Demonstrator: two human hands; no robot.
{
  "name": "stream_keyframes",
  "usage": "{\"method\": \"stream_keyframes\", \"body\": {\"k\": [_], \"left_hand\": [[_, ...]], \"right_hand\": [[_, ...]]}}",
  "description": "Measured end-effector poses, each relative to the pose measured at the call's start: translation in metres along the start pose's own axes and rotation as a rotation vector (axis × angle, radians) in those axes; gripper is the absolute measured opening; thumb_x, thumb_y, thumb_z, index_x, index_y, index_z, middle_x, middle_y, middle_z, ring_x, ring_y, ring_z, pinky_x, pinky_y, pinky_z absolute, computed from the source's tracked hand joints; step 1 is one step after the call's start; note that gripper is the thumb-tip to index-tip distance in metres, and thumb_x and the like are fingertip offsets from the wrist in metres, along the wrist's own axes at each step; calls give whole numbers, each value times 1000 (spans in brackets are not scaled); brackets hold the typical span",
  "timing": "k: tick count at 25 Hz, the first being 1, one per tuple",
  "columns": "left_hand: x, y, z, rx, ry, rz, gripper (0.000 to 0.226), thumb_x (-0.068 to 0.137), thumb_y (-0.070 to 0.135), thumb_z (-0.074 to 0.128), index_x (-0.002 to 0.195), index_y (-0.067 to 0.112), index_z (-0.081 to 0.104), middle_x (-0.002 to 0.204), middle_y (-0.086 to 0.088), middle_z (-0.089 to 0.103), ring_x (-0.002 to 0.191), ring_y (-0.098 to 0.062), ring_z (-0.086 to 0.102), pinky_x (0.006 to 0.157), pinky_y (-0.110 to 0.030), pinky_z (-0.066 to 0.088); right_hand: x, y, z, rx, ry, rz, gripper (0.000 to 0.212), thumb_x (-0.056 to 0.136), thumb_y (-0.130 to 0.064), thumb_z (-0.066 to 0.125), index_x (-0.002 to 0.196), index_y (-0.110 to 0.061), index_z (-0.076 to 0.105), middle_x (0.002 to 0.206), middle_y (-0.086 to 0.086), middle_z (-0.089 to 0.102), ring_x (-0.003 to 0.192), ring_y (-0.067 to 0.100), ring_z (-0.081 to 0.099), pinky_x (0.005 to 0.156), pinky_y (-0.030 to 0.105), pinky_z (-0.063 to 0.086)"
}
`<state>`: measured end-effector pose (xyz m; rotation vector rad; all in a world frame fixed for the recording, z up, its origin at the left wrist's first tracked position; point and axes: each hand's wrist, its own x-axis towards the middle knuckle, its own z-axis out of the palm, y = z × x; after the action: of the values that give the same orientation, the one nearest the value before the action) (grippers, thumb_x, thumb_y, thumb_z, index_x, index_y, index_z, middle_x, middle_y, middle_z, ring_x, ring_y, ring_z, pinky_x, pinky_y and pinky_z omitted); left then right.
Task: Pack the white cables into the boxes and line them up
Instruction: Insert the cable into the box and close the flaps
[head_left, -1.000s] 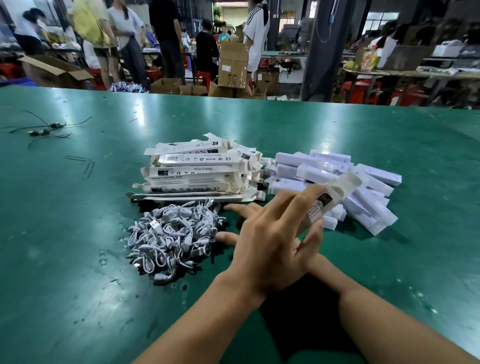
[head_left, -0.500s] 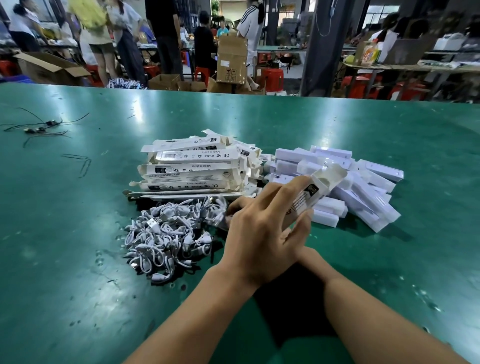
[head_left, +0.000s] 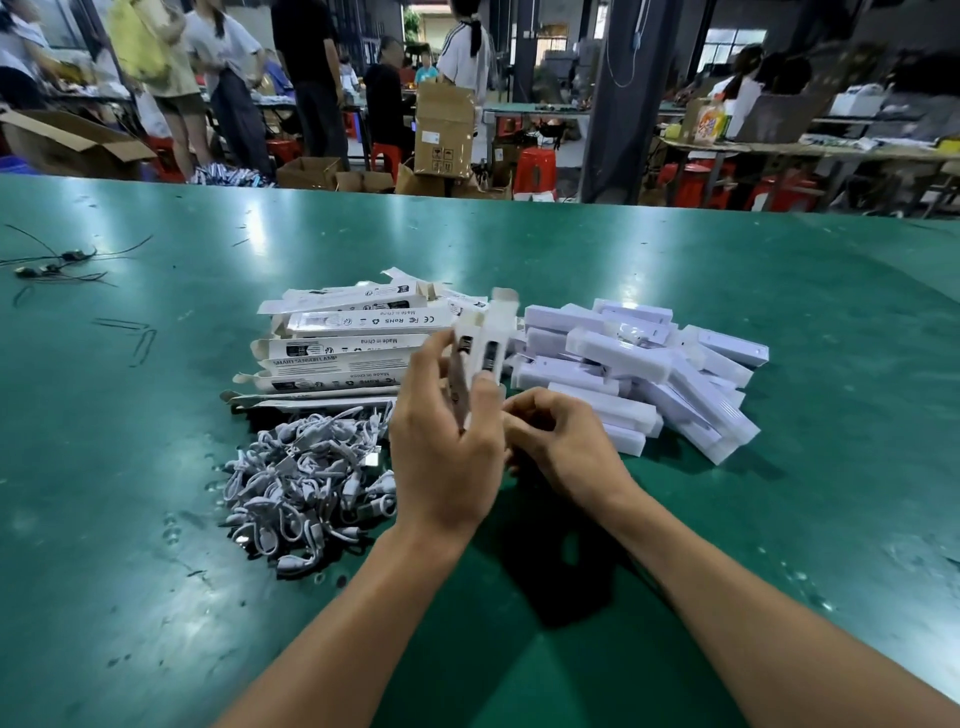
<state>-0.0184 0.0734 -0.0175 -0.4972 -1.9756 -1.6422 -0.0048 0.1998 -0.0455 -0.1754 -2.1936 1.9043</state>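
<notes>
My left hand (head_left: 447, 441) grasps a narrow white cardboard box (head_left: 485, 345), held upright above the green desk (head_left: 779, 519). My right hand (head_left: 561, 441) is curled, apparently pinching something hidden. Loose white cables (head_left: 306, 478) lie heaped just left

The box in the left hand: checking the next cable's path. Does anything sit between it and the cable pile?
Nothing visible does. The left hand holds the box upright just right of the cable pile.
</notes>
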Motion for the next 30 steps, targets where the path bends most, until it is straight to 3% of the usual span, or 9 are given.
{"method": "stream_keyframes", "body": {"k": [3, 5, 9, 13, 16, 19, 21, 25, 30], "left_hand": [[8, -5, -3, -79, 64, -155, 28, 92, 31, 55, 120, 28, 56, 93, 13, 65, 78, 1, 61, 69, -16, 49], [12, -6, -5, -147, 54, -227, 23, 93, 33, 58, 115, 28, 57, 88, 15, 65, 76, 6, 59, 65, -9, 44], [11, -2, -7, -147, -39, -242, 22, 89, 30, 74, 106, 28, 60, 91, 16, 71, 80, 1, 67, 74, -19, 54], [5, 4, -5, -172, -226, -209, 23, 84, 26, 80, 100, 28, 64, 89, 12, 74, 78, -8, 71, 75, -37, 60], [0, 8, -2, -130, -296, -152, 22, 82, 28, 82, 98, 23, 67, 85, 11, 75, 76, -8, 71, 72, -37, 60], [-2, 12, -1, -221, -361, -203, 20, 83, 26, 81, 99, 20, 70, 88, 7, 77, 78, -11, 73, 72, -32, 60], [-3, 14, -1, -322, -421, -277, 23, 83, 27, 81, 100, 19, 70, 91, 4, 77, 82, -14, 75, 74, -28, 60], [-3, 12, 1, -397, -441, -366, 34, 77, 32, 82, 105, 18, 69, 97, 1, 78, 89, -19, 75, 83, -39, 60], [-2, 11, 0, -452, -443, -388, 39, 76, 20, 86, 109, 16, 65, 95, 2, 78, 85, -16, 76, 74, -24, 59]], "right_hand": [[-1, -2, -4, 66, 36, 42, 3, 93, -8, 72, 92, -11, 70, 70, 2, 73, 60, 14, 67, 57, 22, 54], [-2, -8, -9, 41, 131, -21, 6, 92, -10, 74, 93, -15, 70, 75, 2, 76, 57, 12, 65, 52, 20, 51], [-3, -28, -26, 3, 273, -168, 6, 92, -16, 75, 95, -19, 71, 79, 0, 77, 54, 7, 61, 51, 21, 51], [-14, -39, -30, 489, 261, -28, 15, 81, -18, 77, 94, -14, 71, 77, 6, 72, 52, 13, 61, 52, 25, 54], [-27, -35, -27, 701, 180, 70, 22, 75, -14, 74, 95, -8, 69, 75, 6, 71, 53, 14, 64, 53, 23, 55], [-38, -28, -28, 811, 134, 105, 11, 75, -10, 74, 85, -10, 76, 77, 7, 73, 59, 15, 69, 57, 23, 58], [-43, -25, -29, 778, 143, 77, 11, 72, -15, 78, 84, -14, 78, 78, 6, 73, 60, 14, 67, 57, 22, 56], [-45, -22, -31, 524, 185, 36, 32, 70, -36, 81, 95, -16, 77, 81, 3, 72, 58, 11, 58, 55, 22, 52], [-52, -26, -30, 427, 84, 76, 26, 80, -44, 74, 81, -19, 81, 79, 10, 75, 54, 15, 59, 58, 26, 55]]}}
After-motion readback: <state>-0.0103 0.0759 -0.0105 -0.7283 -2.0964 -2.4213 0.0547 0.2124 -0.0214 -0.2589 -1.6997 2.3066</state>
